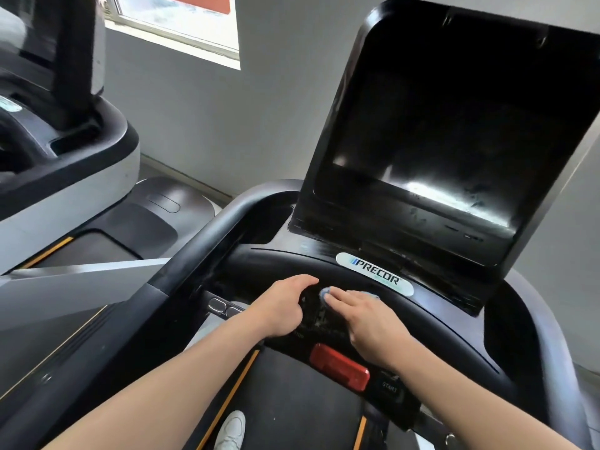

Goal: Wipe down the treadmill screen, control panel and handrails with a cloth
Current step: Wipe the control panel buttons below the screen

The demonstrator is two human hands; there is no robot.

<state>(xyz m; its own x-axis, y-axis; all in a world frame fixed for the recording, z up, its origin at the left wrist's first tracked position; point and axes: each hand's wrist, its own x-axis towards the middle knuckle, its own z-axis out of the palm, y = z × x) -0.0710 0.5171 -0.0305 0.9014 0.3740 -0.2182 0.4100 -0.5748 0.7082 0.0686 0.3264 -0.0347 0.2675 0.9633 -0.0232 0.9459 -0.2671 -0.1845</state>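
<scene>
Head view. Right hand (367, 319), fingers straight and flat, presses a blue cloth (325, 292) onto the control panel (324, 316), just below the Precor badge (375, 274); only the cloth's edges show past the fingertips. Left hand (282, 306) rests beside it on the panel's left edge, fingers loosely curved, holding nothing. Dark screen (448, 134) stands above, smeared along its lower edge. Red stop button (339, 367) at the panel's near edge. Left handrail (194, 254) runs alongside.

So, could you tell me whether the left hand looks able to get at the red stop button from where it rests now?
Probably yes. The left hand rests on the control panel just up and left of the red stop button, with nothing between them. The right hand, pressing the cloth, has its wrist beside the button, not over it.
</scene>
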